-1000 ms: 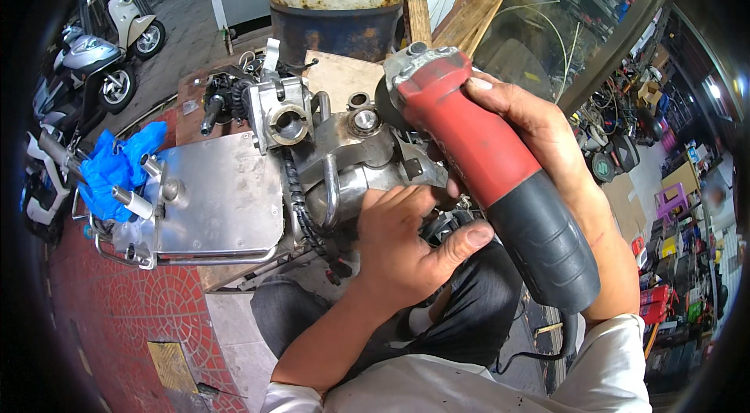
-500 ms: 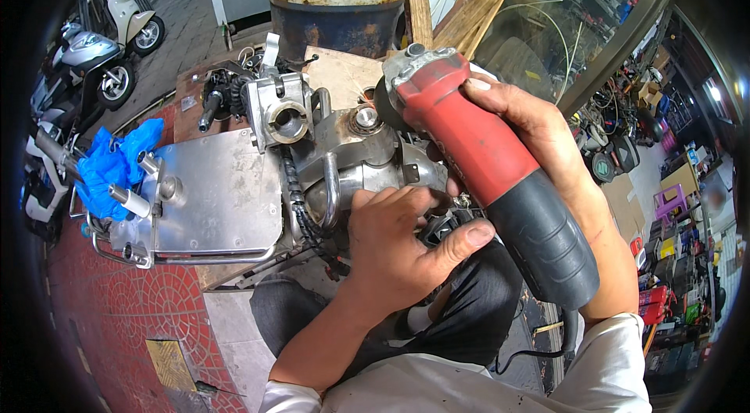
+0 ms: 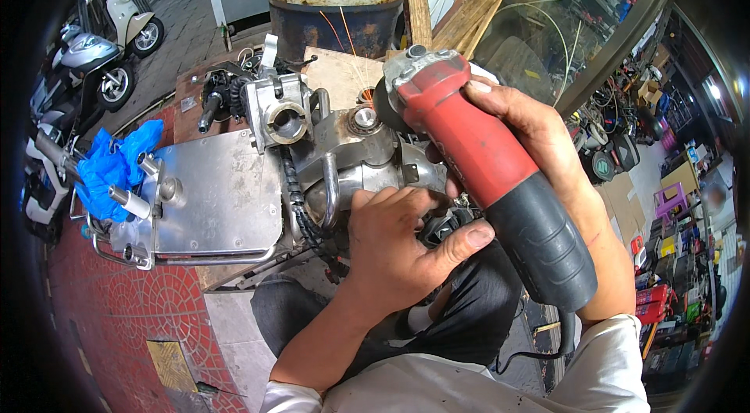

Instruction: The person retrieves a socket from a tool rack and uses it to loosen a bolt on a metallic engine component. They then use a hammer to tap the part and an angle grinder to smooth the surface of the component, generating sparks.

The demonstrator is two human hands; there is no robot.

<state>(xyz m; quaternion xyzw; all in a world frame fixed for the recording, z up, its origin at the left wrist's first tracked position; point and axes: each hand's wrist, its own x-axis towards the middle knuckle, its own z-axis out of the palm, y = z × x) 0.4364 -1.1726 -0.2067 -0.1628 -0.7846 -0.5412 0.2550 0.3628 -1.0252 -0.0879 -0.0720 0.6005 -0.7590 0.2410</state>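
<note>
My right hand (image 3: 519, 116) wraps round the red and black angle grinder (image 3: 496, 159), its thumb on top of the red body. The grinder's head and partly hidden dark disc sit at the right side of a round hollow metal boss (image 3: 365, 120). Orange spark streaks (image 3: 349, 32) rise from there. Fingers of my left hand (image 3: 394, 237) curl over the grey metal frame (image 3: 332, 159) just below the boss, the thumb pointing out to the right; the fingertips are partly hidden. Left of the boss stands a silver clamp-like casting (image 3: 283, 112) with a round bore.
A flat metal plate (image 3: 219, 194) with tube rails extends left, a blue plastic bag (image 3: 117, 167) at its end. Behind stand a rusty drum (image 3: 336, 18) and wooden boards (image 3: 469, 18). Black cables (image 3: 295, 194) run beside my left hand. Parked scooters (image 3: 98, 57) are far left.
More and longer orange spark streaks now fly up from the disc. The grinder has shifted only very slightly; my left hand stays in place.
</note>
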